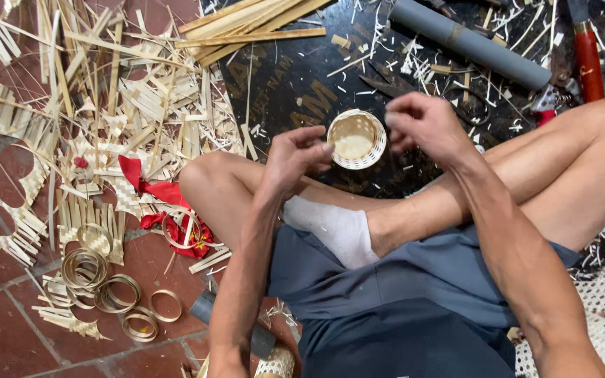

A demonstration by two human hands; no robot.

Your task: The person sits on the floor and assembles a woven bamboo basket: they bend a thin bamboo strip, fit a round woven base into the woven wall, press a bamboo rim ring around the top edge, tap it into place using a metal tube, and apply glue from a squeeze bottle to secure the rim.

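A small round woven bamboo basket (pixel 356 138) is held over my crossed legs, its opening facing the camera. My left hand (pixel 295 155) grips its left rim with the fingertips. My right hand (pixel 425 124) pinches the right rim, fingers curled. Under the hands lies a dark board (pixel 288 84) strewn with bamboo slivers. Black scissors (pixel 414 87) lie on the board just beyond my right hand.
Piles of bamboo strips and woven pieces (pixel 106 105) cover the brick floor at left. Several bamboo rings (pixel 99 280) lie at lower left near a red cloth (pixel 162 203). A grey tube (pixel 470 43) and a red-handled tool (pixel 588 59) lie at top right.
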